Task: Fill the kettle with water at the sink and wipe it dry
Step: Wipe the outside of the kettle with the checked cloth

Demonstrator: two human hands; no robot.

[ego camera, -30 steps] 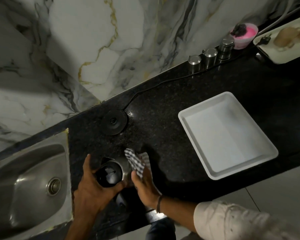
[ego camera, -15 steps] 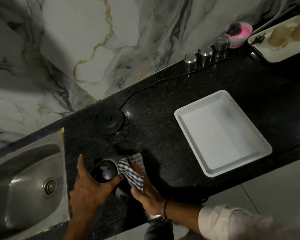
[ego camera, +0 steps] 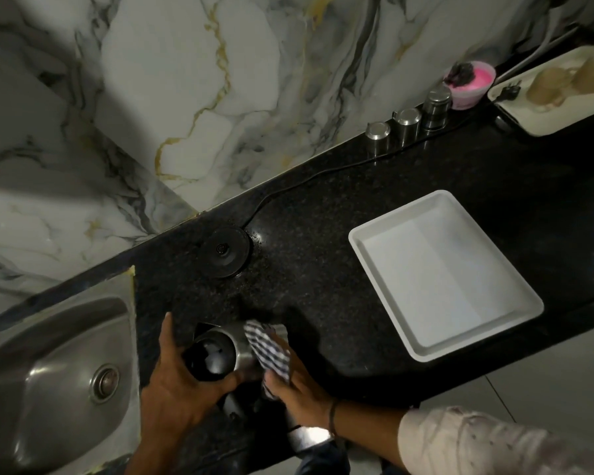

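A steel kettle (ego camera: 216,354) with a dark lid stands on the black counter near its front edge, right of the sink (ego camera: 48,378). My left hand (ego camera: 175,392) grips the kettle's top from the left. My right hand (ego camera: 295,392) presses a blue-and-white checked cloth (ego camera: 268,351) against the kettle's right side. The kettle's black round base (ego camera: 224,251) sits farther back on the counter, its cord running along the wall.
A white rectangular tray (ego camera: 443,275) lies on the counter to the right. Three steel canisters (ego camera: 407,123) and a pink bowl (ego camera: 470,85) stand by the marble wall. Another tray (ego camera: 559,94) with cups is at the far right.
My right hand has slid the checked cloth around the kettle's right side, first toward me and then back up. My left hand stays on the kettle.
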